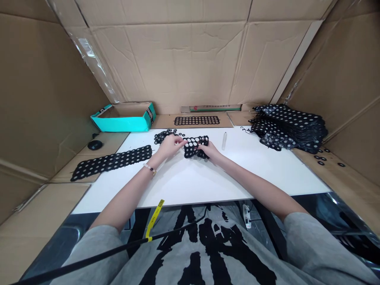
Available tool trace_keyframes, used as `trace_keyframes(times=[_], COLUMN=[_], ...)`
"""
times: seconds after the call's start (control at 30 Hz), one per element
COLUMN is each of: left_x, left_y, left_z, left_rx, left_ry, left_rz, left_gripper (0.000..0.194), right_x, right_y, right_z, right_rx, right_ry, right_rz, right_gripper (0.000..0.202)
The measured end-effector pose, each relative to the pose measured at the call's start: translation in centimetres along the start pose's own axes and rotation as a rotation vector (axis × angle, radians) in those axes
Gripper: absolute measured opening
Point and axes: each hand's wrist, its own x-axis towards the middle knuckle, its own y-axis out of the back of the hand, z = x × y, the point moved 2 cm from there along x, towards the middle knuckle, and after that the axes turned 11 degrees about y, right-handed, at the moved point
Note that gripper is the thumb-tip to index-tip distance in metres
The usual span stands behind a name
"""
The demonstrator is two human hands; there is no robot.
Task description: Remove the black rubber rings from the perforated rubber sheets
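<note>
A black sheet with rows of white dots (191,149) is curled up over the middle of the white board (184,186). My right hand (208,150) grips its right part, thumb across the front and the other fingers hidden behind. At the sheet's upper left edge is my left hand (173,144), its thumb and forefinger pinched together; whether it grips the edge is too small to tell. Loose black rings (162,136) lie in a heap just behind my left hand. A clear pen-like tube (224,141) rests to the right of the sheet.
Dotted black strips (113,161) lie at the left, near a round black object (95,145). Behind stand a turquoise box (123,123) and a flat dotted piece (196,120). A tall dotted pile (292,126) is at the right, beside scattered rings (321,162). Cardboard walls surround the board.
</note>
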Motion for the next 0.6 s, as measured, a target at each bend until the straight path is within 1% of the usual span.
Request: trace_keyframes(times=[0.07, 0.1, 0.23, 0.3, 0.33, 0.4, 0.47, 0.53, 0.6], left_x=[-0.4, -0.4, -0.1, 0.2, 0.4, 0.8, 1.3, 1.8, 2.1], left_y=[-1.0, -1.5, -2.7, -2.9, -3.0, -2.9, -2.4, -1.5, -0.1], left_z=[0.8, 0.9, 0.4, 0.0, -0.2, -0.8, -1.9, -3.5, -5.4], left_rx=[-0.043, -0.088, -0.323, -0.414, -0.449, -0.514, -0.568, -0.582, -0.544], left_ry=[-0.029, -0.012, 0.129, 0.184, 0.209, 0.263, 0.319, 0.370, 0.410], left_rz=[-0.046, -0.064, -0.123, -0.145, -0.138, -0.083, 0.017, 0.144, 0.271], left_gripper=[0.032, 0.031, 0.033, 0.030, 0.028, 0.024, 0.023, 0.024, 0.025], right_x=[0.1, 0.1, 0.1, 0.0, 0.0, -0.2, -0.2, -0.2, -0.2], right_y=[0.0, 0.0, 0.0, -0.2, -0.3, -0.4, -0.4, -0.3, -0.1], right_z=[0.1, 0.2, 0.2, 0.0, 0.0, -0.1, -0.2, -0.2, -0.2], right_rx=[0.067, 0.099, 0.179, 0.158, 0.134, 0.087, 0.054, 0.065, 0.113], right_ry=[-0.010, -0.009, 0.034, 0.038, 0.026, -0.002, -0.018, -0.036, -0.066], right_rz=[-0.006, -0.015, -0.046, -0.069, -0.075, -0.066, -0.038, -0.021, -0.028], right_gripper=[0.026, 0.028, 0.036, 0.039, 0.040, 0.038, 0.035, 0.034, 0.034])
